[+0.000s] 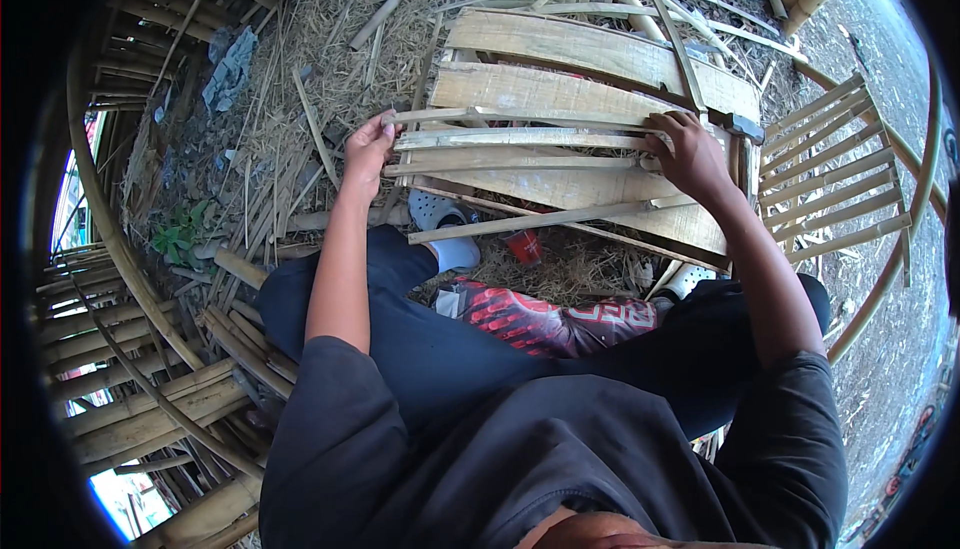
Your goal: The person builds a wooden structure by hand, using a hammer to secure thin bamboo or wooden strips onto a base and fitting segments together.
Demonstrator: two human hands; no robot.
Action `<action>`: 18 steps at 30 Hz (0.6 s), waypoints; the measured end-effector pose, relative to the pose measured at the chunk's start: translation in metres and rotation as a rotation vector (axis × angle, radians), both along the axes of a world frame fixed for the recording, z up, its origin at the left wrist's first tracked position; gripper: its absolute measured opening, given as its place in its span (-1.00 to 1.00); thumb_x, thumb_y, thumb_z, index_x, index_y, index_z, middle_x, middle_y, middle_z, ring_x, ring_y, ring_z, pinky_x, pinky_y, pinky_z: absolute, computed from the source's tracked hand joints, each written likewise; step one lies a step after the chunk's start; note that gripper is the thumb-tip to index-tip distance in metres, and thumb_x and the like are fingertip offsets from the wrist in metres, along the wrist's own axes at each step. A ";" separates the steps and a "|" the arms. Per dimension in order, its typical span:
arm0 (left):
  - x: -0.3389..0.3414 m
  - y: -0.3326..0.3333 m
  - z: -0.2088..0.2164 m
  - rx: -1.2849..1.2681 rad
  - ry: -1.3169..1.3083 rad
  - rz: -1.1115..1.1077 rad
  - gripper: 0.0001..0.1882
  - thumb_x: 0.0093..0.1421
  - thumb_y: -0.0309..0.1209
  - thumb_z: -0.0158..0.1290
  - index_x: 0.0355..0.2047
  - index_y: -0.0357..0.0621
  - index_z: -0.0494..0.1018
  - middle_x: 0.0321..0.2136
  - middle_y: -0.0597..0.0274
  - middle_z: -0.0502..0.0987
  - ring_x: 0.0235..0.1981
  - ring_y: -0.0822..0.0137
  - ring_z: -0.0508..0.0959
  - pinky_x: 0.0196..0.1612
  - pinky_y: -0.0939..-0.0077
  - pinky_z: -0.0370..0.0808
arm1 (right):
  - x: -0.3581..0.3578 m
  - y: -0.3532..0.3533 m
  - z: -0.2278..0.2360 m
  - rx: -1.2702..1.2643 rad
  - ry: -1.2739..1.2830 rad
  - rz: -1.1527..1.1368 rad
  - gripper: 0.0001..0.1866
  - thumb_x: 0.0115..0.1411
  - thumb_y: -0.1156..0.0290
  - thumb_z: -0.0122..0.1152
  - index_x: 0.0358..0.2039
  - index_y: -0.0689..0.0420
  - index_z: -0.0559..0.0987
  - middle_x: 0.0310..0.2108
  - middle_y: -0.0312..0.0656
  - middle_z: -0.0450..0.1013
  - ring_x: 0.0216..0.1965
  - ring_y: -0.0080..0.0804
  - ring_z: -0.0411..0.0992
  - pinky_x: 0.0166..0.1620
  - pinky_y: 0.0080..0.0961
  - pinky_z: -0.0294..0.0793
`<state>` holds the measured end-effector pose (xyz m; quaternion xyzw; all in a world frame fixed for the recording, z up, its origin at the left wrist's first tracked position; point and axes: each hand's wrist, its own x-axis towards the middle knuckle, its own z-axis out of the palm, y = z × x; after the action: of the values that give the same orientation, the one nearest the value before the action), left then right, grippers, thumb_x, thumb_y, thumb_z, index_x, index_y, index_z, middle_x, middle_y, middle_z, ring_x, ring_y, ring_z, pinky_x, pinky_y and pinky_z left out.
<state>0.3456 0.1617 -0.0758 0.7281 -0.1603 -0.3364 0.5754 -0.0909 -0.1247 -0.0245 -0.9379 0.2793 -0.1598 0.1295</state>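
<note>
**Slats run straight across, one end under each of your hands**

Start at your left hand [368,149]. Its fingers [385,127] are curled loosely round the left ends of the bamboo slats [520,139], thumb side up, pinching the topmost strip where it juts past the rest. The grip is closed on the slat ends, though you cannot tell how firmly.

From those fingers the slats reach away to your right, lying nearly level across the view with only a slight fan between them. That is their long axis: hand to hand, not away from you. They rest on the broad, pale flattened bamboo boards [590,54] beneath, touching them along most of their length.

Below the slats, nearer your body, one loose strip [530,221] lies tilted, its left end lower than its right, apart from both sets of fingers. Under it you can see a pale clog [440,214] and a small red cup [523,246] on the straw.

At the far end your right hand [690,154] lies palm down over the right ends of the slats, fingers bent and pressing on them; whether they wrap underneath is hidden. Just beyond those fingers, to the right, sits a dark blade-like tool [738,125], and further right a slatted bamboo frame [835,174].

Both hands are equally near, one at each end.
</note>
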 end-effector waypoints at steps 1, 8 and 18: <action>0.000 0.000 0.001 -0.139 0.003 -0.006 -0.64 0.39 -0.38 0.18 0.17 -0.13 0.54 -0.11 0.33 0.66 -0.16 0.54 0.57 -0.15 0.62 0.47 | 0.000 0.000 0.001 0.001 -0.002 0.004 -0.76 0.32 0.26 0.25 -0.05 0.04 0.64 -0.09 -0.12 0.58 0.01 -0.03 0.53 0.00 -0.12 0.57; -0.004 -0.006 0.018 -0.540 0.037 -0.042 -0.59 0.32 -0.40 0.27 0.15 -0.14 0.50 -0.17 0.35 0.62 -0.21 0.54 0.57 -0.10 0.57 0.55 | -0.004 -0.003 0.006 0.036 -0.028 -0.055 -0.73 0.23 0.27 0.36 -0.07 0.00 0.64 -0.07 -0.20 0.59 0.04 -0.11 0.54 -0.05 -0.14 0.59; -0.003 -0.001 0.026 -0.621 -0.117 -0.097 -0.63 0.30 -0.37 0.28 0.08 -0.08 0.51 -0.06 0.28 0.62 0.20 0.20 0.55 0.18 0.25 0.53 | 0.002 -0.005 0.004 -0.036 -0.067 -0.031 -0.87 0.28 0.38 0.25 -0.17 -0.07 0.68 -0.17 -0.33 0.63 -0.10 -0.23 0.58 -0.16 -0.25 0.61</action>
<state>0.3426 0.1612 -0.0499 0.5272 -0.3228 -0.2558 0.7433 -0.0885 -0.1300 -0.0200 -0.9298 0.2862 -0.1981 0.1193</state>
